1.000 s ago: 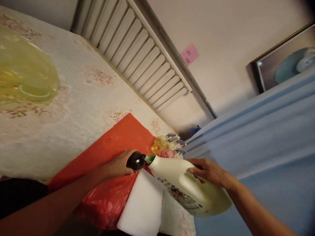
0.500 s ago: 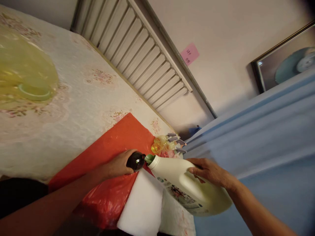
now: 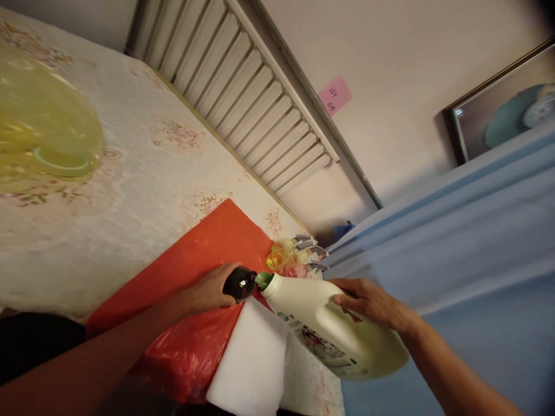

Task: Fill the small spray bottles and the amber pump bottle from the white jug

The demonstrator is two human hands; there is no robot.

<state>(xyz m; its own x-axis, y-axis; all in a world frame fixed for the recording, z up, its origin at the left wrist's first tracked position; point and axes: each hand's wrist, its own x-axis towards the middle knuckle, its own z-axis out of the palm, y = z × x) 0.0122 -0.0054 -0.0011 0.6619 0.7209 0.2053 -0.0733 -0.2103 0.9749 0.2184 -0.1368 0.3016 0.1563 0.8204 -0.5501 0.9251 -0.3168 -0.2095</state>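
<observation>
The flowery worktop (image 3: 139,190) spreads out beyond the left hand (image 3: 213,288). A red plastic sheet (image 3: 217,237) lies on it, below the left hand. The right hand (image 3: 368,301) holds a big cream jug (image 3: 303,300), tipped so its mouth points toward the left hand. A white pad (image 3: 251,358) is lower down, between the hands. The left hand curls around a small dark bottle (image 3: 240,284). The jug's green spout (image 3: 262,281) is right at the bottle.

Left fingers (image 3: 226,270) hold dark container (image 3: 239,284) — right fingers (image 3: 346,302), tilted pale jug (image 3: 318,320).
</observation>
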